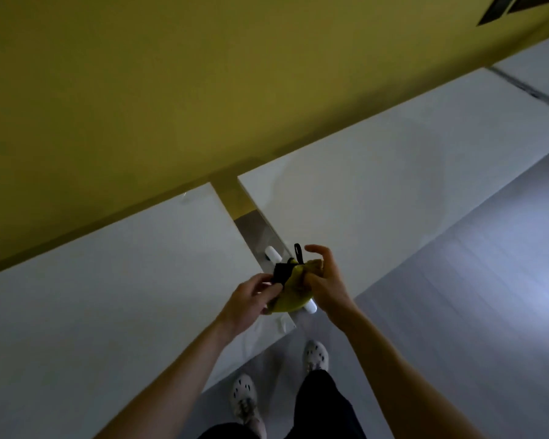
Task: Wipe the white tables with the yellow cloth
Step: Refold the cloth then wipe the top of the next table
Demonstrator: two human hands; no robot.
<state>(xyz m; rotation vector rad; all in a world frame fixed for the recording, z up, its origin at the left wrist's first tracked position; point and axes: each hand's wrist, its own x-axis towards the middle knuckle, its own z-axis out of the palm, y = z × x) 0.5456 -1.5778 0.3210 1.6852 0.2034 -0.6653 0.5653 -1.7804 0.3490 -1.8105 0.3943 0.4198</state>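
Note:
A bunched yellow cloth (290,294) with a black label and loop at its top is held in the air between both hands, above the gap between two white tables. My left hand (251,299) pinches its black label end. My right hand (322,277) grips the other side, fingers curled round the fabric. The left white table (108,296) spreads out below and to the left. The right white table (393,185) runs off to the upper right.
A yellow wall (203,90) backs both tables. A white cylindrical table leg (273,253) shows in the gap, and another white piece (311,308) under the cloth. Grey floor (473,296) lies to the right. My feet in white shoes (244,397) stand by the table edge.

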